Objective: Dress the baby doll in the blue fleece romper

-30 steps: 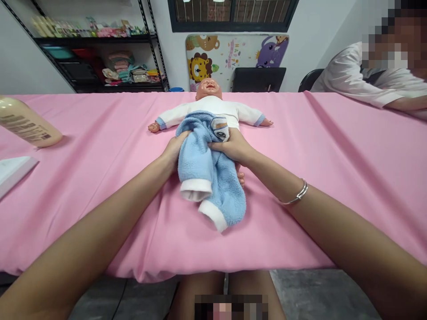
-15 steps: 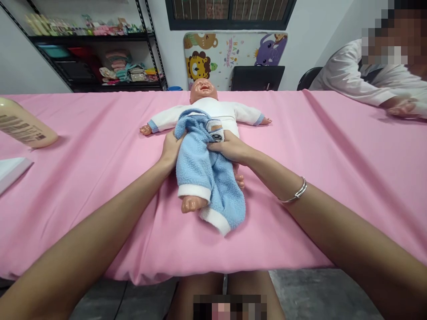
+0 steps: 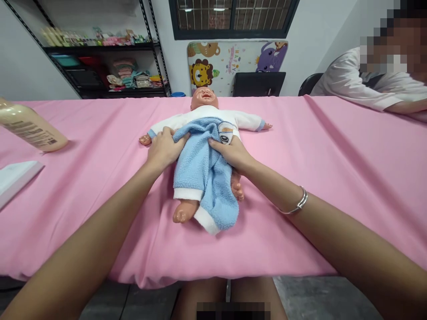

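A baby doll [image 3: 204, 98] lies on its back on the pink cloth, head away from me, arms spread, in a white top. Light blue fleece pants [image 3: 193, 169] lie over its belly and legs. One doll foot sticks out of the left pant leg; the other foot is bare beside the right leg, which hangs loose. My left hand [image 3: 167, 149] grips the waistband at its left side. My right hand [image 3: 233, 153] pinches the pants near the patch at the waist, its thumb on top and its other fingers partly hidden.
A lotion bottle [image 3: 33, 129] and a white box-like object [image 3: 20, 178] lie at the left on the pink cloth [image 3: 300, 222]. A person in white sleeves [image 3: 353, 84] leans on the far right edge. Shelves [image 3: 103, 49] and a black screen [image 3: 259, 84] stand beyond.
My left hand has moved outward to the left, and the waistband is spread wider across the doll's belly. The pant legs have shifted slightly left. The person's hand at the right has moved away.
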`<state>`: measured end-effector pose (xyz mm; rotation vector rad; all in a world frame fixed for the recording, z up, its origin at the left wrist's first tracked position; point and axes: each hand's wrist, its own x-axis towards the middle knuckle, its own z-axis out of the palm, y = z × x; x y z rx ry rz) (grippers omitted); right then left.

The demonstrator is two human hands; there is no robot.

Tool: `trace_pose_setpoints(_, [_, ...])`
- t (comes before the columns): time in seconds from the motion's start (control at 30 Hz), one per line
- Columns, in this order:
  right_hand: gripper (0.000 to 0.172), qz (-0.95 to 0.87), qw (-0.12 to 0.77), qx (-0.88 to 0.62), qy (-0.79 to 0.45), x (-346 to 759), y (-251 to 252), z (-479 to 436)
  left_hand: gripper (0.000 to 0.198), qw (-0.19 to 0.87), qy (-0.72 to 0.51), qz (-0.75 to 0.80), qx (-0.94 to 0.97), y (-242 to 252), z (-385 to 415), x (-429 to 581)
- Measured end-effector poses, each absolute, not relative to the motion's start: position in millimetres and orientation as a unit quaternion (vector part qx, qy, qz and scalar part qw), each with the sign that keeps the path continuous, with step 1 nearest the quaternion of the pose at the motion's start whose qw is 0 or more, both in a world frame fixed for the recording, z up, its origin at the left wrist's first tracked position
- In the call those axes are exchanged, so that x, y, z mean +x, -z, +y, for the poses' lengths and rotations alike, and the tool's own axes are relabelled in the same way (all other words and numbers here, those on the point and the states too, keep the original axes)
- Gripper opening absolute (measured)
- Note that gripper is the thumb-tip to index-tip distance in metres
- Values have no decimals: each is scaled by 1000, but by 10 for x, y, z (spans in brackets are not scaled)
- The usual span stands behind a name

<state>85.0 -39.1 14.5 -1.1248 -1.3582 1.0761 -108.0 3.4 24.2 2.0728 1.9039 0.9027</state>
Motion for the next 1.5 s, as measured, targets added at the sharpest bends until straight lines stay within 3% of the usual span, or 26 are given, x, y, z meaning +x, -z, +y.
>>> trace_pose_setpoints(0.13, [36,-491,568,-478,-456,841,-118,-367,53,11,-357,610,707,-476,-282,-981])
trace_pose_setpoints(0.23, [33,-480,573,-483,-456,843,-128,-383,54,85,-311,603,730,-539,-497,-835])
trace_pose_setpoints(0.33, [37,-498,568,-450,-477,873,-144,-405,67,165,-227,592,756,-462,-540,-766])
trace_pose_setpoints(0.43, [46,-570,524,-428,-465,956,-180,-425,83,279,-274,541,745,-344,-415,-823])
trace_pose_setpoints(0.53, [38,-633,468,-470,-398,1098,-242,-434,85,376,-323,532,686,-295,-262,-922])
trace_pose_setpoints(0.77, [33,-489,538,-493,-478,1452,-407,-355,78,406,-274,533,690,-322,-161,-1038])
trace_pose_setpoints(0.87, [34,-504,542,-483,-467,1459,-455,-392,78,319,-256,533,740,-345,-245,-1018])
trace_pose_setpoints(1.0, [42,-601,503,-428,-449,1301,-543,-610,83,-6,-373,477,796,-438,-468,-894])
trace_pose_setpoints(1.07, [47,-648,465,-364,-481,1210,-613,-729,81,-91,-403,365,834,-478,-568,-829])
trace_pose_setpoints(1.17, [65,-674,409,-319,-526,1161,-671,-790,51,-134,-396,298,858,-484,-626,-778])
trace_pose_setpoints(1.27, [57,-662,474,-464,-349,1242,-566,-684,19,-193,-395,268,857,-454,-597,-781])
trace_pose_setpoints(1.33, [48,-630,467,-585,-209,1316,-425,-587,14,-189,-358,236,883,-441,-586,-787])
trace_pose_setpoints(1.37, [55,-622,428,-626,-194,1344,-357,-549,11,-165,-324,226,904,-439,-591,-788])
trace_pose_setpoints(1.43, [74,-604,341,-676,-249,1372,-261,-502,6,-94,-247,222,939,-440,-622,-781])
trace_pose_setpoints(1.5, [66,-579,308,-680,-326,1386,-247,-485,9,-36,-188,234,953,-442,-659,-769])
